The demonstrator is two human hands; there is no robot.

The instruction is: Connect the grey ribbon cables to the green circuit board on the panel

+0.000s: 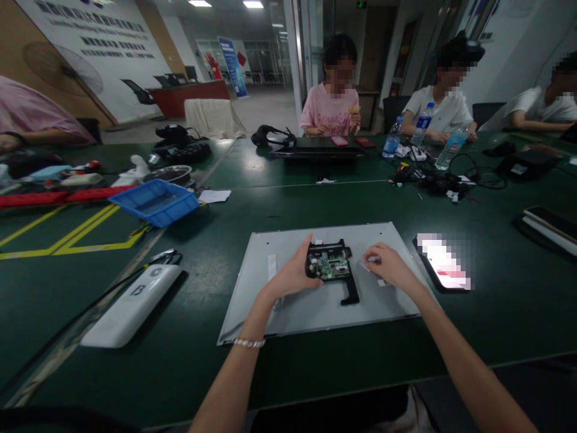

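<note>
A flat grey-white panel (pixel 252 264) lies on the green table in front of me. On it rests a black plastic frame (pixel 350 291) with a green circuit board (pixel 332 268) in its middle. My left hand (pixel 291 273) grips the frame's left side, thumb toward the near edge and fingers at the far edge. Right of the frame, my right hand (pixel 393 266) is closed in a pinch just above the panel. A small pale, partly shiny thing (pixel 373 260) shows at its fingertips, too small to name. A white strip (pixel 271 267) is stuck on the panel's left part.
A phone (pixel 444 261) with a lit screen lies right of the panel. Left are a white power bank (pixel 135 304) with a cable and a blue plastic basket (pixel 155 201). Farther back are a dark flat screen (pixel 318 151), water bottles (pixel 452 147), tangled cables and several seated people.
</note>
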